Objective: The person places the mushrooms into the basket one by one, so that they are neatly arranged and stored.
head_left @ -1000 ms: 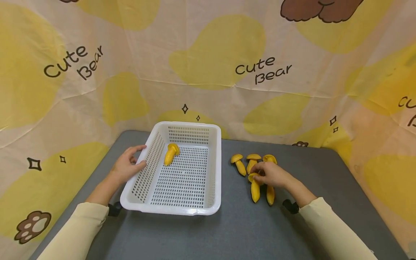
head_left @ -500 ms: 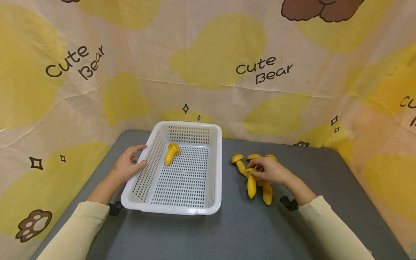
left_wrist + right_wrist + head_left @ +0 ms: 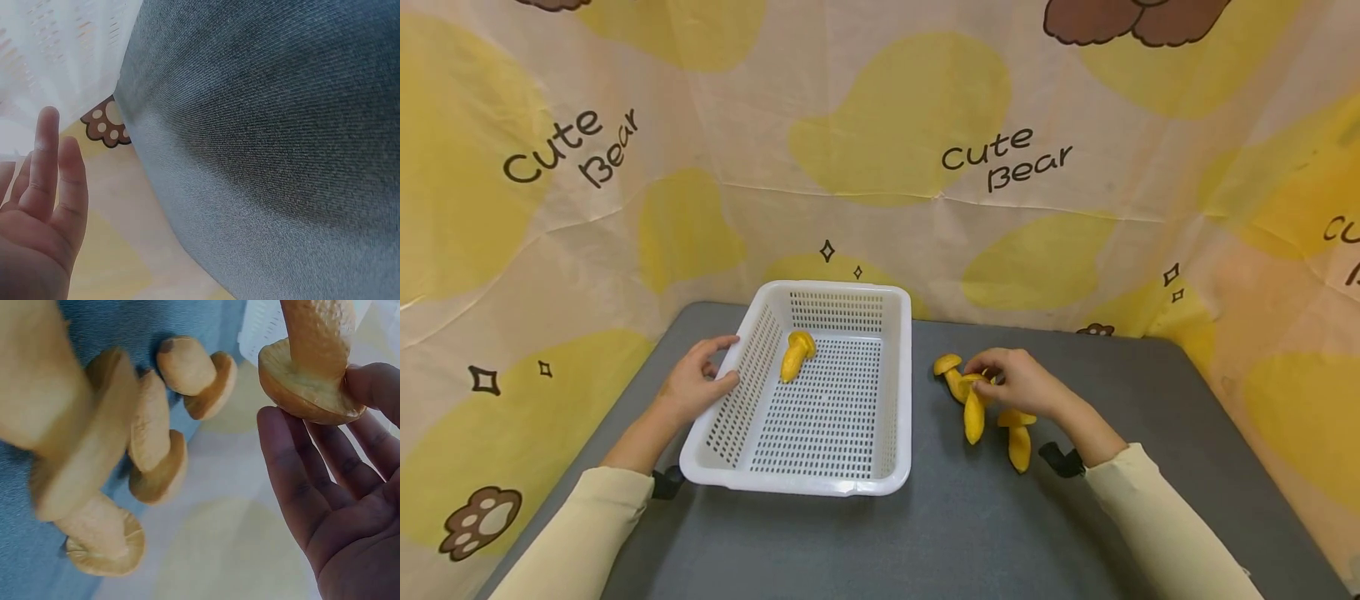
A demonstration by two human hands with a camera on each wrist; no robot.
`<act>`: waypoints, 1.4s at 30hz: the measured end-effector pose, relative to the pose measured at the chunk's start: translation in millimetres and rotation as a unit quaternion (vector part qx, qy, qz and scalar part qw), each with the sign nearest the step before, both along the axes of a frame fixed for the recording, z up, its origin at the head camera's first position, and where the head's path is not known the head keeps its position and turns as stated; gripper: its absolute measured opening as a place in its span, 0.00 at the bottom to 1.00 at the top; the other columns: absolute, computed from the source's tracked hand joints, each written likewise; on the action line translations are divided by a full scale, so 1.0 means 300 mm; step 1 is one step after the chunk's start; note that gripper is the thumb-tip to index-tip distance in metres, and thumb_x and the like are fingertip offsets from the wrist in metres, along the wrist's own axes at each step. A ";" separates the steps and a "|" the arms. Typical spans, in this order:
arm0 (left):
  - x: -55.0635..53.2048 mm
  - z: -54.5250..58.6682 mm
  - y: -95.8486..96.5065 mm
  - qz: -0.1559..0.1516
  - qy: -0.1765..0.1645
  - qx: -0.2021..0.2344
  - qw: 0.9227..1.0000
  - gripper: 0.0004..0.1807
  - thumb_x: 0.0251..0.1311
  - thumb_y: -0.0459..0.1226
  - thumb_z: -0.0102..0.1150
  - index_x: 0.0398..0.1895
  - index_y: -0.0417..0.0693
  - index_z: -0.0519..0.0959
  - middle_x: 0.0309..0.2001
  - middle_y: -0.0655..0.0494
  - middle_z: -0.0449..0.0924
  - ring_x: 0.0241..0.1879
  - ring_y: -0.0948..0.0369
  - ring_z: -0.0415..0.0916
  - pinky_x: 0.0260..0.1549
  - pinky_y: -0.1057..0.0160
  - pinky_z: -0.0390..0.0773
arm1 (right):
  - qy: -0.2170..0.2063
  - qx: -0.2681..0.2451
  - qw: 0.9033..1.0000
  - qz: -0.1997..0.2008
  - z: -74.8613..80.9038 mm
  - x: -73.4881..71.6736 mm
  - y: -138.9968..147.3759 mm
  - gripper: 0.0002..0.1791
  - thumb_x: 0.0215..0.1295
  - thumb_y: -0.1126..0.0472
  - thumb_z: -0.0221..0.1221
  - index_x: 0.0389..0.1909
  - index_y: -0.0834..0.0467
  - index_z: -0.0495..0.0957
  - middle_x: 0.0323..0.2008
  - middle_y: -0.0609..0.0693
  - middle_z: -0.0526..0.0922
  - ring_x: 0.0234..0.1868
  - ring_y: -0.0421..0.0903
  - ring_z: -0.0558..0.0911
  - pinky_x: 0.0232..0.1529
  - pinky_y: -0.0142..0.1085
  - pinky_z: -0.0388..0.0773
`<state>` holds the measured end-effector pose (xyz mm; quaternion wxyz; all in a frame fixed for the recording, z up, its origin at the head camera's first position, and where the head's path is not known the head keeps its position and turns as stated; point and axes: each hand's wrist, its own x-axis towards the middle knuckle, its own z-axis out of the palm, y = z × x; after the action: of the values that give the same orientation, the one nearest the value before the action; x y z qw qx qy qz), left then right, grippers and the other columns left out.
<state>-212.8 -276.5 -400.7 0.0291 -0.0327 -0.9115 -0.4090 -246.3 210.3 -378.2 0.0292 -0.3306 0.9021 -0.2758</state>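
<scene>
Your right hand (image 3: 1024, 385) pinches a mushroom (image 3: 974, 418) by its cap, your left hand (image 3: 695, 379) spread against the basket (image 3: 901, 392), seemingly mid-pickup, calling for a leftward carry.

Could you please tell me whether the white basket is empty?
Not empty: in the head view, one yellow mushroom lies inside the white basket.

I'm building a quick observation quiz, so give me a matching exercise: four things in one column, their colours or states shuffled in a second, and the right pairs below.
Column one
1. Left hand
2. Right hand
3. Basket
4. Table

Column two
A. White, with slotted sides
B. Holding a mushroom by its cap
C. Plain grey
D. At the basket's side

Right pairs: 1-D, 2-B, 3-A, 4-C
</scene>
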 end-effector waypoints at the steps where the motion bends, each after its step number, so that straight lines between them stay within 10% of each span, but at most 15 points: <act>1: -0.001 0.000 0.000 -0.001 0.000 0.001 1.000 0.33 0.59 0.33 0.55 0.70 0.42 0.61 0.61 0.40 0.62 0.27 0.59 0.77 0.20 0.63 0.81 | 0.001 -0.002 1.000 -0.001 0.004 -0.001 -0.003 0.13 0.64 0.62 0.59 0.48 0.58 0.81 0.45 0.48 0.85 0.41 0.43 0.81 0.43 0.46 0.82; 42: -0.005 -0.005 -0.004 -0.002 -0.006 0.010 1.000 0.33 0.59 0.34 0.55 0.70 0.43 0.61 0.63 0.41 0.61 0.27 0.60 0.77 0.21 0.62 0.82 | 0.035 -0.085 0.993 -0.069 0.181 -0.056 -0.199 0.10 0.60 0.64 0.58 0.43 0.55 0.81 0.40 0.49 0.84 0.42 0.47 0.82 0.41 0.39 0.84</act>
<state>-214.3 -277.7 -402.1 0.0235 -0.0320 -0.9075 -0.4182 -263.1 150.6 -323.9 -0.0497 -0.2787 0.8962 -0.3415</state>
